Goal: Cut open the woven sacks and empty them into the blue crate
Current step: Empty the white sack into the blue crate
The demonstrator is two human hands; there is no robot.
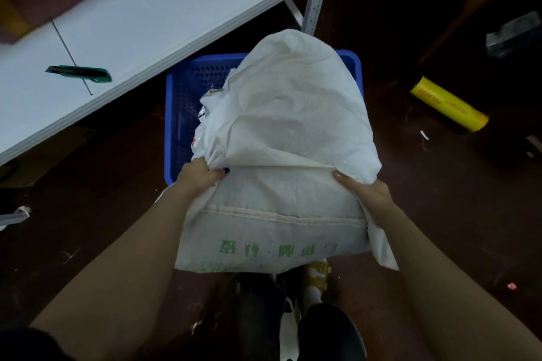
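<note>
- The left hand (199, 176) is clenched on a bunched fold at the left side of the white woven sack (293, 126).
- The right hand (366, 196) grasps the sack's right side, thumb on top and fingers hidden under the cloth.
- The sack is tipped away from the person. Its stitched, green-lettered end is nearest them, and its far end lies over the blue crate (179, 114).
- Printed packets (205, 114) show in the crate at the sack's left edge.
- The crate stands on the dark floor (102, 184), just beside the near edge of a white bench (146, 9).
- A green utility knife (80, 73) lies near that edge.
- A yellow roll (448, 104) lies on the floor, well to the right.
</note>
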